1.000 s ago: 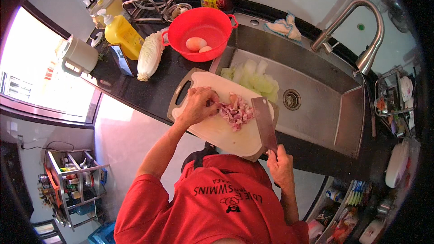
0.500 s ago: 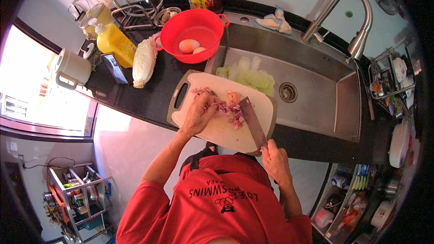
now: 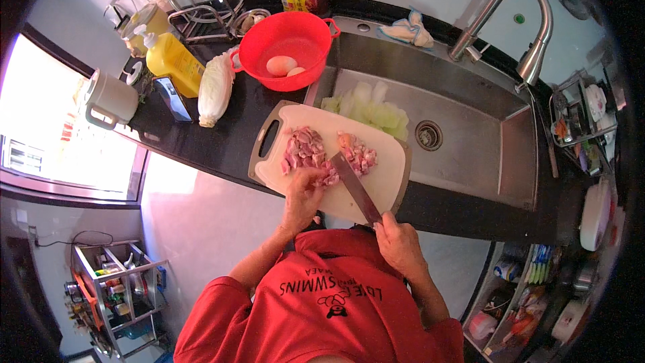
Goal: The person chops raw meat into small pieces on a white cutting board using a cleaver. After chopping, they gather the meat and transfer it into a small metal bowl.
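Observation:
A white cutting board (image 3: 388,173) with a grey rim lies on the counter's front edge, overlapping the sink. Chopped raw meat (image 3: 305,149) is spread over it, one heap on the left, another on the right, with some pieces between them. My right hand (image 3: 398,242) is closed round the handle of a cleaver (image 3: 357,189). Its blade slants up and left, the tip at the pieces between the heaps. My left hand (image 3: 302,196) is at the board's near edge, its curled fingers on the meat just left of the blade; the fingertips are partly hidden.
Behind the board stands a red colander (image 3: 282,39) with eggs in it. Left of that are a napa cabbage (image 3: 216,91), a phone (image 3: 172,99) and a yellow pump bottle (image 3: 176,64). Pale green leaves (image 3: 369,107) lie in the steel sink (image 3: 463,131), beneath a tall faucet (image 3: 537,47).
My left hand has come off the left heap, moving toward me and slightly right. The cleaver has shifted left, its tip now between the two heaps, which show more plainly.

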A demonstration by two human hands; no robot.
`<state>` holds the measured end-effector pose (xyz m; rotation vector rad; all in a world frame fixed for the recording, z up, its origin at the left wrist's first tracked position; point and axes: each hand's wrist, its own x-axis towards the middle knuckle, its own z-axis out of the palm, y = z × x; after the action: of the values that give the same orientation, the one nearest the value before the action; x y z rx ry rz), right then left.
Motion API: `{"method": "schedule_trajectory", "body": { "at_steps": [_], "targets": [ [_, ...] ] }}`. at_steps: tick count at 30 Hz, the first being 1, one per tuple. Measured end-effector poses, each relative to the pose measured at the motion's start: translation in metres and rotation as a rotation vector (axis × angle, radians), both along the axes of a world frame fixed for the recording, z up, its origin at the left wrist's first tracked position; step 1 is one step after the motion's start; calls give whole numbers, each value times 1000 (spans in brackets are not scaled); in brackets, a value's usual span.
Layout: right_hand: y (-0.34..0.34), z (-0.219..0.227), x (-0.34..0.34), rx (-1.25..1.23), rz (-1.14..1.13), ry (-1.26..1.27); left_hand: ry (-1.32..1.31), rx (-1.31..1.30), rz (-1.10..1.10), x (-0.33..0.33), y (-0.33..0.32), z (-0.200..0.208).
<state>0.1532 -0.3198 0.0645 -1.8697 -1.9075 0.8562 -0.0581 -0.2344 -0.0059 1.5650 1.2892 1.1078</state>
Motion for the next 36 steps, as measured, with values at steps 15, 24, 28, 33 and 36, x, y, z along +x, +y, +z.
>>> {"method": "schedule_trajectory", "body": {
  "at_steps": [15,24,28,33,36],
  "targets": [
    [2,9,16,-63,202,-150,378,320,-32,0,-4,-10],
    [3,8,29,-39,12,-179,224,205,4,-7,-3,-9],
    [-5,9,31,-8,-99,-77,543,543,-23,3,21,20],
    [-6,19,10,20,-113,40,598,452,-107,-2,28,11],
    [-9,12,-2,-52,-57,-24,392,400,-119,-14,25,-3]
  ]
}}
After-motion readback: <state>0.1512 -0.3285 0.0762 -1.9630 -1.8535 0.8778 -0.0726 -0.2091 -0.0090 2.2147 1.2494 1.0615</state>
